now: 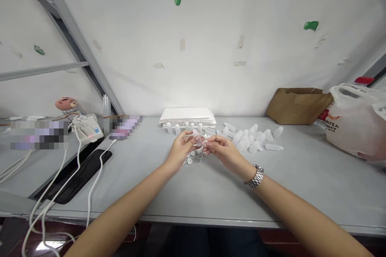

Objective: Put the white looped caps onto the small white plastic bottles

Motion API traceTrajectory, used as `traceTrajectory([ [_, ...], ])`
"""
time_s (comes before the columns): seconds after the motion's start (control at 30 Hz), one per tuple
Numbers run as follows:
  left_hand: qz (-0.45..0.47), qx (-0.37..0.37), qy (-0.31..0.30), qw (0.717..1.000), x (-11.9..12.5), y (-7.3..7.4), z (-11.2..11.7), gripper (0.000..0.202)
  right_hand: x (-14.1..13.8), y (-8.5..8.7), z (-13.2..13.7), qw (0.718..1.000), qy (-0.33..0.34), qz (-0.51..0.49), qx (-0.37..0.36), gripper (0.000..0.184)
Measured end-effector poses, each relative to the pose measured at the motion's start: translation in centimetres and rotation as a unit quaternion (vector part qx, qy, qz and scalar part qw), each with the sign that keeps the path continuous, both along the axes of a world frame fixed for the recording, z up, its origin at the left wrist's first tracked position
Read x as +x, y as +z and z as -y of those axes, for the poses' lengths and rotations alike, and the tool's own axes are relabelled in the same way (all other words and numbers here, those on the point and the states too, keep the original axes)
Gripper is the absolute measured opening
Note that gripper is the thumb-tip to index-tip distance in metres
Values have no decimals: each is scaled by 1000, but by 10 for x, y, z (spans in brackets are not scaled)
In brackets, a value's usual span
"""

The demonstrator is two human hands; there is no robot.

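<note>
Plastic bottle (198, 140) sits pinched in my left grip (181, 147), seemingly steadied beside the white piece (205, 143) my right grip (224, 150) pinches

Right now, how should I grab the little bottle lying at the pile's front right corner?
Probably pinch the bottle around its middle, from above on your side: it lies on its side, narrow tip pointing right, with tabletop in front, while other bottles crowd behind and left of it.

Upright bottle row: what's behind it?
Behind the upright bottles is a white, sheet-like stack. They cover part of its front edge; what's directly behind them can't be made out.
</note>
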State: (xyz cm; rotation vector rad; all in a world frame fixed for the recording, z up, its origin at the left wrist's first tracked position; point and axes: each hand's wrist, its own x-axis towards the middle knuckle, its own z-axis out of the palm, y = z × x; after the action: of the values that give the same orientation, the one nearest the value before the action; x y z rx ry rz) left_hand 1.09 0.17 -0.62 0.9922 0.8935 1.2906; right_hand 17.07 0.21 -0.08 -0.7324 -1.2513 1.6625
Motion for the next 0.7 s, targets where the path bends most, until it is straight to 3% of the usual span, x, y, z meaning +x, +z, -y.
traceTrajectory([
  [0.17, -98, 88, -3, 991, 2, -2, 2, 31, 17, 15, -5, 988, -87, 81, 101, 19],
  [0.33, -148, 135, -31, 979, 5, -1, 11, 26, 23, 23, -2, 933, -114, 254, 229, 19],
  [0.7, -312, 224, 9, 923, -1, -5, 9, 28, 22, 18, -4, 918, -85, 277, 269, 15],
])
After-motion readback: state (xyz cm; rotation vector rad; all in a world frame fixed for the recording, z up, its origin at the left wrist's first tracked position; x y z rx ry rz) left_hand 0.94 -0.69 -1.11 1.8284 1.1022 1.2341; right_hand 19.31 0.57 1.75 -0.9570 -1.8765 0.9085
